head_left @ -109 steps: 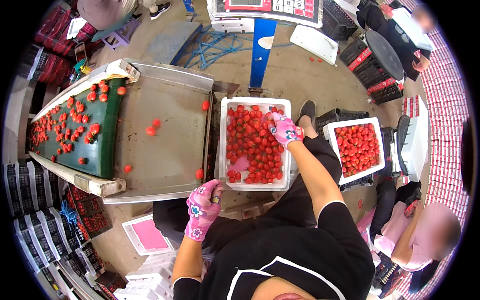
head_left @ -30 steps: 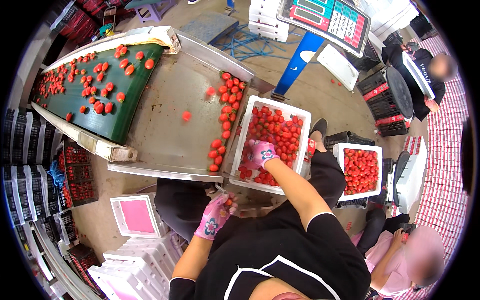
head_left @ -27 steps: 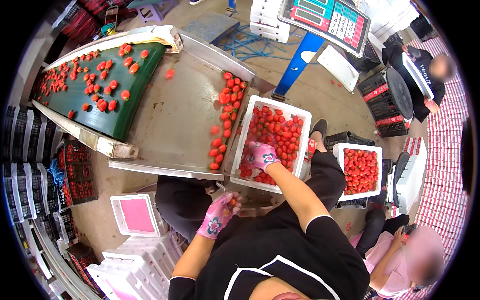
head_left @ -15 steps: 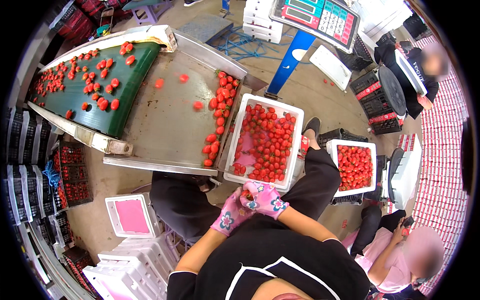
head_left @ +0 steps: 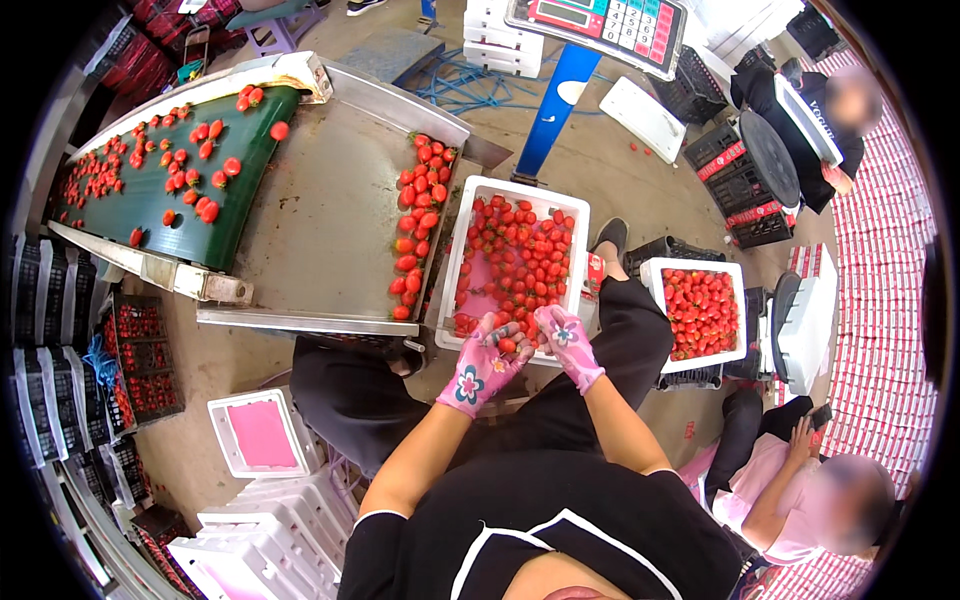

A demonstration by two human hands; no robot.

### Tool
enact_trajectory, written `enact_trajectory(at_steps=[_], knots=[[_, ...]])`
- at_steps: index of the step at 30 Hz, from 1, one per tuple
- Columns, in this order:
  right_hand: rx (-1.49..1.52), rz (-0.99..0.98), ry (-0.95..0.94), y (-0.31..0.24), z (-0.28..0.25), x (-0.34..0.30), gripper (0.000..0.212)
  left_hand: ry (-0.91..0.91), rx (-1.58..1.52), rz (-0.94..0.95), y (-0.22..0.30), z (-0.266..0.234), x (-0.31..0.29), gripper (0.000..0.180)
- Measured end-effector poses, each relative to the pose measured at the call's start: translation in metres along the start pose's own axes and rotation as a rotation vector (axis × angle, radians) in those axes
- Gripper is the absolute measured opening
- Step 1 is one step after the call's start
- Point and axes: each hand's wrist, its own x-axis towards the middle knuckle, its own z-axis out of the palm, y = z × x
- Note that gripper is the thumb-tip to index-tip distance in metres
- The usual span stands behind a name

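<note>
My left hand (head_left: 484, 368), in a pink flowered glove, is turned palm up over the near edge of a white foam box (head_left: 582, 230). A few red cherry tomatoes (head_left: 507, 346) rest in its cupped fingers. Close beside it, my right hand (head_left: 568, 348), gloved alike, has its fingers curled together over the same rim. What those fingers hold, if anything, is hidden. Many loose cherry tomatoes (head_left: 530, 250) lie in the box, with pink lining (head_left: 482, 275) showing on its left side.
Left of the box, a metal tray (head_left: 320, 220) has tomatoes along its right edge, fed by a green belt (head_left: 235, 215). A second filled foam box (head_left: 740, 310) stands at right. A scale (head_left: 610, 25) on a blue post rises behind. Two people sit at right.
Both hands have moved forward from near my lap to the box's near rim and parted slightly. Tomatoes rolling across the metal tray have reached its right edge; another is leaving the belt.
</note>
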Motion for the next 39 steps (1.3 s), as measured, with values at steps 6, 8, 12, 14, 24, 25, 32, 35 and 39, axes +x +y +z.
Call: enact_trajectory(at_steps=[6, 8, 12, 14, 24, 25, 32, 35, 39], knots=[[-0.752, -0.517, -0.108, -0.023, 0.026, -0.058, 0.026, -0.23, 0.127, -0.168, -0.015, -0.002, -0.02, 0.043], [-0.822, -0.652, -0.181, -0.033, 0.039, -0.077, 0.032, -0.201, 0.041, -0.059, -0.016, -0.027, -0.025, 0.042], [-0.769, -0.748, -0.213, -0.04, 0.035, -0.082, 0.039, -0.149, 0.082, 0.021, 0.003, -0.029, -0.065, 0.033], [-0.836, -0.971, -0.153, -0.029, 0.038, -0.072, 0.039, -0.047, -0.085, 0.149, 0.031, -0.062, -0.072, 0.03], [-0.842, -0.998, -0.509, -0.034, 0.035, -0.04, 0.022, -0.272, 0.012, 0.708, 0.153, -0.055, -0.079, 0.05], [-0.615, -1.094, -0.494, -0.061, 0.042, -0.046, 0.017, -0.175, 0.074, 0.715, 0.162, -0.076, -0.07, 0.053], [-0.765, -1.601, -0.127, -0.206, 0.039, -0.104, 0.026, -0.114, 0.12, 0.596, 0.121, -0.082, -0.063, 0.023], [-0.821, -1.692, 0.111, -0.265, 0.044, -0.148, 0.03, 0.261, -0.115, 0.431, 0.095, -0.06, -0.073, 0.028], [-1.006, -2.011, 0.168, -0.299, 0.025, -0.175, 0.022, -0.009, -0.065, 0.407, 0.071, -0.077, -0.07, 0.021]])
